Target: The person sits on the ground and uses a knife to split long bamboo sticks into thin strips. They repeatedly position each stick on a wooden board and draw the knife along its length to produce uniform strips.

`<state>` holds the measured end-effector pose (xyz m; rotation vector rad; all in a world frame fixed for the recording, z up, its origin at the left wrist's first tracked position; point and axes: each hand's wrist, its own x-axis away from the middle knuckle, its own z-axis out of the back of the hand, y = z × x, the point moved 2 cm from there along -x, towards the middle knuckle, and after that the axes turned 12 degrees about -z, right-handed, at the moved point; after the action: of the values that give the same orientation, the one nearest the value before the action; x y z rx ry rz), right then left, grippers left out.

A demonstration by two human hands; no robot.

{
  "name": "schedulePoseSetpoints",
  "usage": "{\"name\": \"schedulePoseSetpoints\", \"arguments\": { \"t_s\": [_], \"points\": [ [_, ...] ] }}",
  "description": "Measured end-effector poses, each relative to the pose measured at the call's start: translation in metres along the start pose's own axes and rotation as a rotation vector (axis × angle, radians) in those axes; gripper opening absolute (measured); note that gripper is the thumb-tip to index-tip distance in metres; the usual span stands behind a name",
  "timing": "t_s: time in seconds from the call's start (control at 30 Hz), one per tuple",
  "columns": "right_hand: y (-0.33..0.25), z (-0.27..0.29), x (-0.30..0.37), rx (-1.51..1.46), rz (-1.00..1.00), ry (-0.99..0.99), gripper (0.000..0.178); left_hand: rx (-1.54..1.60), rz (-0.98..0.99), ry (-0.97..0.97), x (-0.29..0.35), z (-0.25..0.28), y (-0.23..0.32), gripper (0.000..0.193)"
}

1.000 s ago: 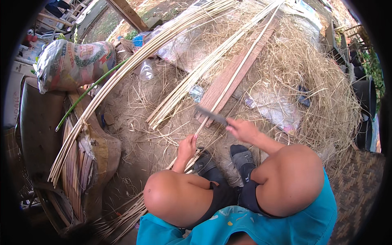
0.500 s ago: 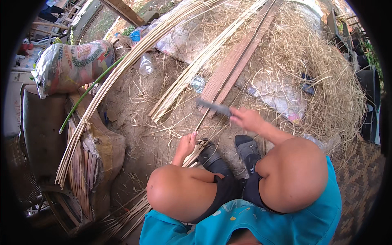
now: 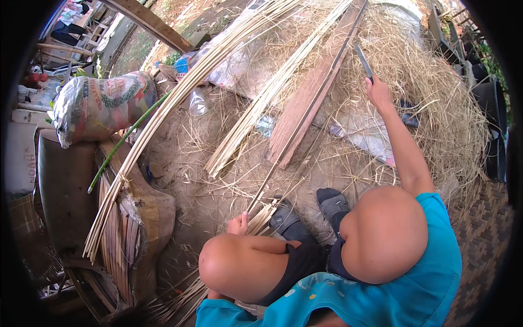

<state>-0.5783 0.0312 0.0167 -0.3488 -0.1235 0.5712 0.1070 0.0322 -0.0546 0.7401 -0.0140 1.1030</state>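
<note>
My left hand (image 3: pixel 238 224) is closed around the near end of a long, thin, dark strip (image 3: pixel 265 181), low beside my left knee. From there the strip runs forward along a reddish-brown wooden plank (image 3: pixel 294 114) lying on the ground. My right arm is stretched far forward to the right, and my right hand (image 3: pixel 379 91) grips a knife (image 3: pixel 363 61) by its dark handle. The blade is raised, points away from me and lies apart from the strip, over the shavings right of the plank.
Pale split strips (image 3: pixel 261 103) lie left of the plank; a longer bundle (image 3: pixel 158 111) arches over a worn wooden seat (image 3: pixel 158 212), beside a green stem (image 3: pixel 128 133). A stuffed sack (image 3: pixel 103 103) sits behind. Heaped curly shavings (image 3: pixel 436 109) cover the right; woven matting (image 3: pixel 479 234) lies near right.
My right hand has swung the knife from above the plank's near end forward and to the right. My left hand has drawn back toward my knee, still holding the strip.
</note>
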Motion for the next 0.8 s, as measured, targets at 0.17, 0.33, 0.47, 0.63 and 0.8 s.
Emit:
{"name": "schedulePoseSetpoints", "arguments": {
  "t_s": [0.17,0.33,0.47,0.63,0.8],
  "points": [
    [-0.047,-0.045,0.166,-0.152,0.374,-0.301,0.038,-0.011,-0.386,0.160,-0.035,-0.006,0.070,0.045],
    [-0.043,-0.071,0.252,-0.021,0.553,-0.562,0.049,-0.303,-0.291,-0.085,-0.021,0.007,0.042,0.041],
    [0.020,-0.016,0.039,-0.001,0.098,-0.056,0.032,-0.383,-0.291,-0.030,-0.017,0.025,0.047,0.042],
    [-0.033,-0.024,0.094,-0.121,0.199,-0.319,0.038,0.211,-0.044,-0.330,-0.017,0.038,0.042,0.060],
    [-0.032,-0.067,0.199,-0.154,0.426,-0.410,0.040,0.218,0.175,-0.165,0.031,0.074,0.024,0.066]
  ]
}}
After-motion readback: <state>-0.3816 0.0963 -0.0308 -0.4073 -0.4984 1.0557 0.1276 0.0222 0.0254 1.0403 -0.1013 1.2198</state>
